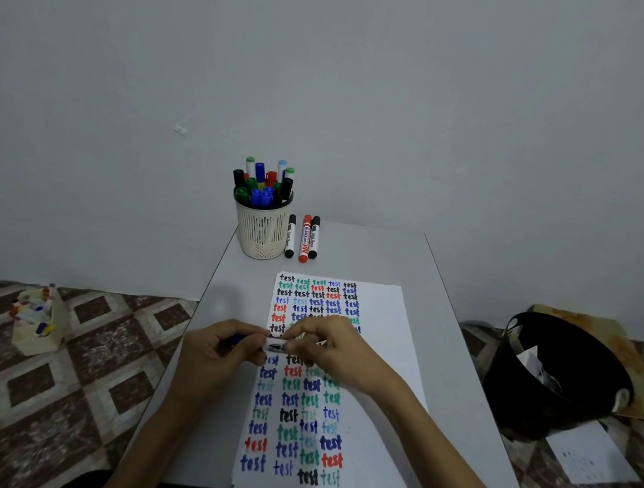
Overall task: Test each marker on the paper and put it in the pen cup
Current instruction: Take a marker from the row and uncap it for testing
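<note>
A marker point(274, 345) is held level just above the paper point(374, 370), its blue end gripped by the left hand point(215, 352) and its barrel pinched by the right hand point(324, 348). If it is tugged carelessly, ink could be smeared over the sheet. The crowded cup point(260, 233), well apart, could be tipped.

The left hand point(215, 352) and right hand point(329, 355) are bare, with both forearms point(406, 410) uncovered too.

"test" handwritten repeatedly on paper point(378, 370), marker labels illegible
</note>
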`<state>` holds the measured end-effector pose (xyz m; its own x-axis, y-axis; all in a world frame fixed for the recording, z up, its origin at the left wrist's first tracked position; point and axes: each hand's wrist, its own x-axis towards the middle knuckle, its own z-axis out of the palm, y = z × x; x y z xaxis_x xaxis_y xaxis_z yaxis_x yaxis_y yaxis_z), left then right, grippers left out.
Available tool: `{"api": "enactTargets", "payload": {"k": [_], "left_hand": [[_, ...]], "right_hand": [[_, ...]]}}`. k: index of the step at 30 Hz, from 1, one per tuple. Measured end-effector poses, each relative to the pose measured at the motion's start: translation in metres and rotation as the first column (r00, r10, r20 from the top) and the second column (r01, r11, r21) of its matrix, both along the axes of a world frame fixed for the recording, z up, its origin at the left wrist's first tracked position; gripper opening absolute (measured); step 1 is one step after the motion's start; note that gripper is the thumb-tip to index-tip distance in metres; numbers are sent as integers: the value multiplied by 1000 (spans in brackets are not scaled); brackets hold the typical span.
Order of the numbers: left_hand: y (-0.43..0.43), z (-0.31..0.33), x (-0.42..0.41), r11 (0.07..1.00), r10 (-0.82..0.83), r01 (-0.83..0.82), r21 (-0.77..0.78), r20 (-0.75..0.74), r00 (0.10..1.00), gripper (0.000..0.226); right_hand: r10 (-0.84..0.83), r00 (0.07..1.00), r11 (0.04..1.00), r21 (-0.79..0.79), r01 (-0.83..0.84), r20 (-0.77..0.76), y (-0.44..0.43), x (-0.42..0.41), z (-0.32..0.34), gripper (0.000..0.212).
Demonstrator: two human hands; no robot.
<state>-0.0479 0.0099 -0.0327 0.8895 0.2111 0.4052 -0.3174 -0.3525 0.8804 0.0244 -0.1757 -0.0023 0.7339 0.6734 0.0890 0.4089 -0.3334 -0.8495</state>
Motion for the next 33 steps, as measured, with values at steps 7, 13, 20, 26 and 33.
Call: {"api": "enactTargets", "payload": {"k": [7,13,20,26,33], "left_hand": [[-1,1,0,997,-43,40,64,48,998,10],[-2,-3,3,995,-44,48,-84,51,998,34],[-3,-13,11,986,116,-103,132,-90,989,44],[-5,-26,18,826,181,-97,555,-98,979,63],[-7,-27,19,788,195,-87,609,-112,974,69]], "right_hand": [[25,997,999,28,-23,-67,-3,1,-4,15],[50,997,997,-58,-46,58,0,4,-3,18],[-337,936,939,100,328,99,30,58,36,14],[-564,812,746,516,421,153,81,106,97,22],[-611,702,735,593,329,367,132,140,132,62]]}}
